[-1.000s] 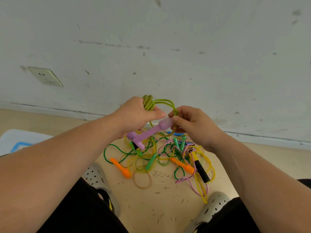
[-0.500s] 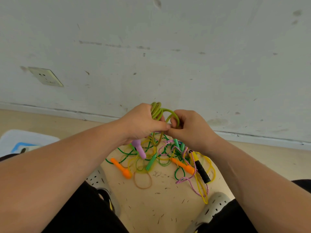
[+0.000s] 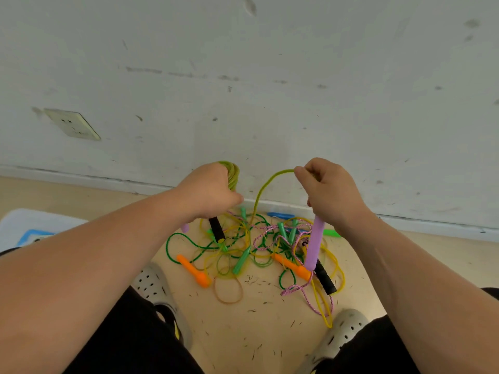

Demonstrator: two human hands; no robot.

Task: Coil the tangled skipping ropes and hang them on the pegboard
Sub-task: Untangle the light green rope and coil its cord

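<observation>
Left hand [image 3: 210,191] clenched green coil [image 3: 232,174]; right hand [image 3: 333,193] pinched free strand [image 3: 263,186], purple handle [image 3: 314,244] dangling. Advisable: even loops, tension kept.

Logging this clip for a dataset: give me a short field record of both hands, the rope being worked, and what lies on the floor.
left hand: fingers grip the coiled part of the green rope
right hand: grips the same rope's loose end, raised level with the left
purple handle: hangs below the right hand
floor pile: tangled ropes with orange, green and black handles, between the feet
stage: one rope partly coiled, one strand arcing down between the hands
</observation>
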